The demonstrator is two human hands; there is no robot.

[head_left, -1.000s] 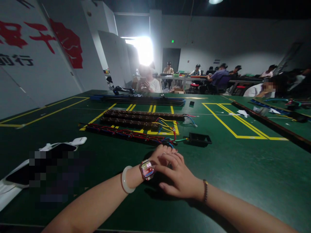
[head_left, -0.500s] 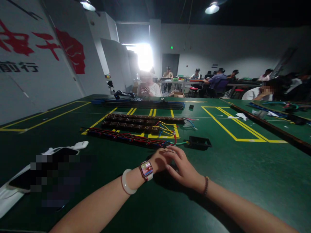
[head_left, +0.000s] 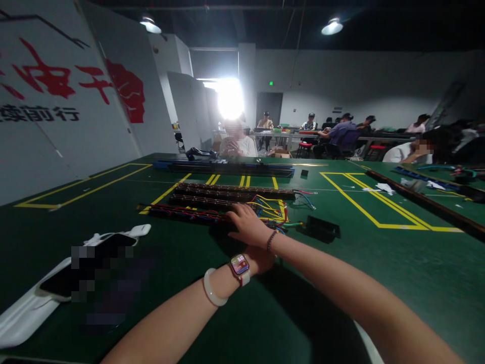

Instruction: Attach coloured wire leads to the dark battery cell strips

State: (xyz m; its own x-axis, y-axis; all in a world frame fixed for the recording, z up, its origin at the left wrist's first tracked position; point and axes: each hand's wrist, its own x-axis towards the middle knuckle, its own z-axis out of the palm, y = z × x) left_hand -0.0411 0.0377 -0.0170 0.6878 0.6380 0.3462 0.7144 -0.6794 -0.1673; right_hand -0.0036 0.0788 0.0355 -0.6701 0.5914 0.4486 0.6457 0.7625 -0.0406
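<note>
My right hand (head_left: pixel 250 226) reaches across over my left one, its fingers stretched and thumb apart. The fingertips overlap the nearest long dark strip (head_left: pixel 178 213), which has red and blue wires along it; whether they touch it I cannot tell. Beneath the right wrist lies my left hand (head_left: pixel 262 260), its fingers hidden. A watch and a pale bangle circle the left forearm. Behind the near strip rest several long dark bars (head_left: pixel 212 192), with yellow wires (head_left: pixel 268 203) at their right ends. A green cable leads to a black rectangular frame (head_left: pixel 322 227) on the right.
A phone (head_left: pixel 87 265) lies on white items at the left of the green table (head_left: pixel 182 258). Yellow tape marks (head_left: pixel 401 226) cross the surface. A long dark rail (head_left: pixel 424 202) runs along the right. Dark rails (head_left: pixel 231 167) lie at the far edge, where a person (head_left: pixel 238 144) sits.
My right hand has moved left and forward, off my left hand and over to the wired strip. My left hand now sits under the right wrist. The view has tilted up slightly.
</note>
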